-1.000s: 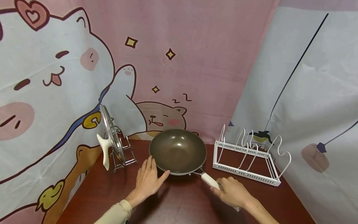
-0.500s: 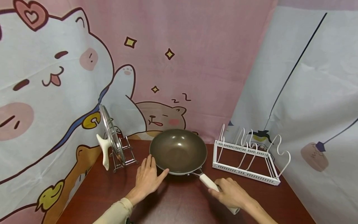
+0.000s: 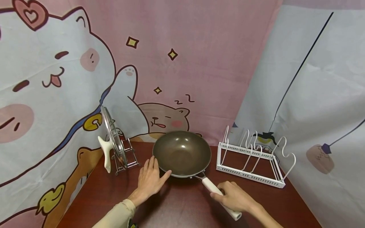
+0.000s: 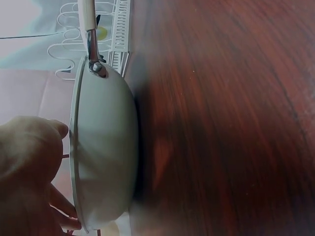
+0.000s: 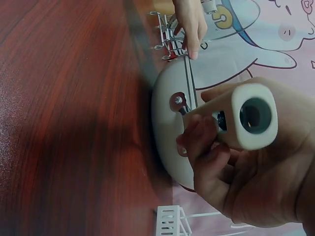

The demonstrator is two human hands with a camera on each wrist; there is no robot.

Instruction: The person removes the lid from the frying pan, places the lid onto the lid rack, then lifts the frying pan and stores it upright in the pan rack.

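Note:
A deep wok point(image 3: 182, 153) with a dark brown inside and pale outside sits upright on the table, its white handle point(image 3: 210, 184) pointing toward me and to the right. My right hand point(image 3: 235, 196) holds this handle; the right wrist view shows the fingers point(image 5: 206, 162) curled beneath it and the hollow handle end sticking out. With fingers spread and fairly straight, my left hand point(image 3: 149, 179) rests at the wok's near-left rim. From the left wrist, the pale outer wall point(image 4: 106, 142) and the riveted handle joint are seen, with the thumb and fingertips at the rim.
On the left, a wire rack point(image 3: 132, 155) holds a glass lid point(image 3: 114, 136) upright, its white knob facing left. A white rack point(image 3: 251, 164) with curved dividers stands on the right. Behind the dark red table point(image 3: 182, 209) hangs a cartoon-printed cloth point(image 3: 211, 63).
The wok's handle has swung slightly to the left, and my right hand has shifted left with it. More of the handle's end now shows. My left hand has barely moved.

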